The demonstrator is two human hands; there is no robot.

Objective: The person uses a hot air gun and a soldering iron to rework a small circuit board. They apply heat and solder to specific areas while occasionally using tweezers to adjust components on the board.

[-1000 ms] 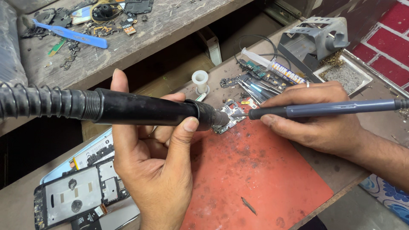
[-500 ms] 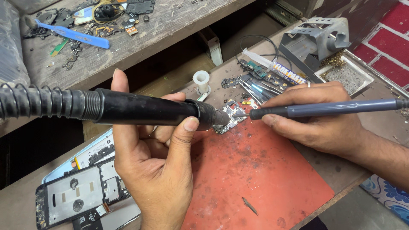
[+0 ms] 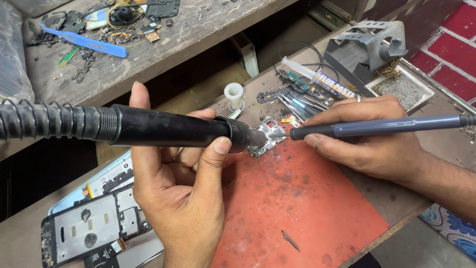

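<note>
The left hand (image 3: pixel 178 198) is wrapping its grip around a black hot-air wand (image 3: pixel 168 130) with a ribbed hose, thumb pressing on top, and is aiming the nozzle at a small circuit board (image 3: pixel 267 136) that is lying at the upper edge of a red work mat (image 3: pixel 297 198) on the table (image 3: pixel 391 203). The right hand (image 3: pixel 372 139) is clenching a slim blue-grey tool (image 3: pixel 377 126) like a pen, with its fine tip touching the board from the opposite side. Just behind the board, tweezers (image 3: pixel 297 101), a syringe (image 3: pixel 317 77) and loose parts are crowding the table, and an opened phone (image 3: pixel 94 228) is lying near the left wrist. Judging from this, the nozzle is sitting so close that nearby components may be overheating or shifting if the wand is lingering; the board is not looking clamped, so pressure from the tip could be sliding it. The heavy hose may also be tugging the wand off aim.
</note>
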